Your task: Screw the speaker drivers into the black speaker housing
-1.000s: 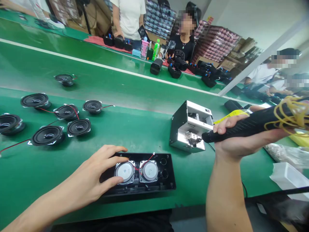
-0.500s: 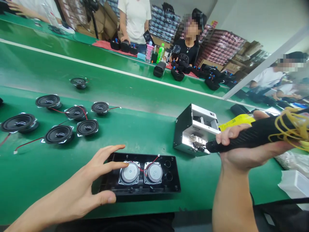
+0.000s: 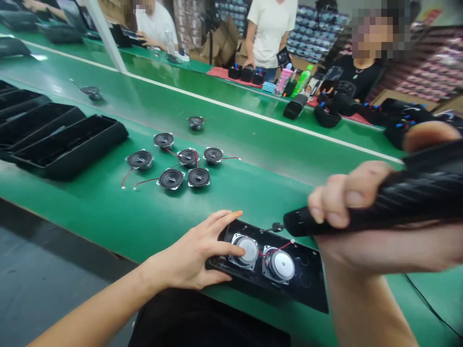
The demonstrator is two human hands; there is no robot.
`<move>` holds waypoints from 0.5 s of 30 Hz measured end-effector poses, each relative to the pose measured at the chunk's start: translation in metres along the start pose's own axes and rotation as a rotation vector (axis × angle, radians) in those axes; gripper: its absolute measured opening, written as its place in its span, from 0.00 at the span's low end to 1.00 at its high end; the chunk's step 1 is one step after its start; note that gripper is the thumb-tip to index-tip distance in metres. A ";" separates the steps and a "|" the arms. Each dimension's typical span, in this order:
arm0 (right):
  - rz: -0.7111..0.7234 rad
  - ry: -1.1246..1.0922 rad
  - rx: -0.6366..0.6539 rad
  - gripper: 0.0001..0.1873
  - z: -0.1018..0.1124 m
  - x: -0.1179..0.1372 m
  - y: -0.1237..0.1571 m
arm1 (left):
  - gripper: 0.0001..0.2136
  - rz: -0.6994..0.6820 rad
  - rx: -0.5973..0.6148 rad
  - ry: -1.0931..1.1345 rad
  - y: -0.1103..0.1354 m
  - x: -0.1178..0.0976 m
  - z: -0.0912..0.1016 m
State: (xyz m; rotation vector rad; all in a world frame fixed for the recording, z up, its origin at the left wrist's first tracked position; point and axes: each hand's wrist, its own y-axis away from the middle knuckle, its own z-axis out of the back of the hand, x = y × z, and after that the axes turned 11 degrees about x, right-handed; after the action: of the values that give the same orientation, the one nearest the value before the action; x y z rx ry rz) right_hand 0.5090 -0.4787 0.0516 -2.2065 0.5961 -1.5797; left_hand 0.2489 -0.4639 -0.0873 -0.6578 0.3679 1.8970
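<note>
A black speaker housing (image 3: 311, 286) lies near the bench's front edge. Two speakers (image 3: 283, 266) sit in it, magnets up, with red wires over them. My left hand (image 3: 197, 253) spans the housing's left end, index finger on the left speaker's magnet and thumb along the front side. In my right hand (image 3: 347, 207) is a black electric screwdriver (image 3: 405, 202), gripped with the fingers wrapped round it. Its bit points left, just above the housing's back edge near the left speaker. Whether the bit touches a screw I cannot tell.
Several loose speakers (image 3: 171, 179) with red leads lie cone-up behind my left hand. Open black housings (image 3: 72, 149) stand at the left. A cable (image 3: 430, 308) runs along the bench at right. People work across the bench, near bottles (image 3: 302, 81) and black cases (image 3: 296, 105).
The view has swung left, and the silver-and-black box at the screwdriver's tip has left it. The screwdriver is now over the housing. My left thumb has come against the housing's front side.
</note>
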 end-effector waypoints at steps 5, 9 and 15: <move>-0.016 -0.082 0.114 0.32 -0.042 -0.061 0.008 | 0.25 0.030 -0.042 -0.023 -0.001 -0.007 -0.001; -0.083 -0.051 0.121 0.35 -0.040 -0.079 0.016 | 0.25 0.033 -0.051 -0.017 -0.002 -0.008 -0.001; -0.126 0.001 0.115 0.37 -0.043 -0.085 0.020 | 0.24 0.019 -0.074 -0.005 -0.001 -0.007 -0.003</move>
State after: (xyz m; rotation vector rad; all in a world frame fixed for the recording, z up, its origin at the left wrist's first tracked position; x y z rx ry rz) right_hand 0.4410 -0.4520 -0.0131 -2.1948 0.3631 -1.6330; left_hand 0.2532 -0.4702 -0.0854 -0.7014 0.3028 1.9373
